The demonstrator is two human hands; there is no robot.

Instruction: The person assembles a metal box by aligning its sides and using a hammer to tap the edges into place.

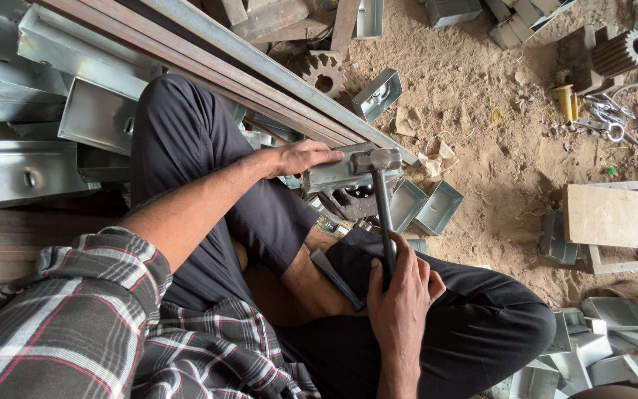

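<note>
Several folded grey sheet-metal channels (97, 111) are lying stacked at the far left, and long steel bars (260, 74) are running diagonally from the upper left down toward the middle, hemming in that side. The left hand (300, 157) is pressing flat, fingers stretched and close together, on a small grey folded sheet-metal piece (334, 176) sitting near the middle, just above the person's crossed legs, its long axis lying roughly left to right. A steel-headed hammer with a dark handle (383, 207) is resting its head on the right end of that piece; the handle is running almost straight down toward the person, tilting slightly right. The right hand (402, 292) is wrapping fully around the lower end of the handle, fingers curled tight. Open grey metal boxes (426, 207) are lying just beside the piece on its right, crowding that edge. Further right, bare sandy ground (496, 148) is leaving open room, with a pale wooden board (618, 216) and loose metal hardware (614, 122) well apart at the far right.
</note>
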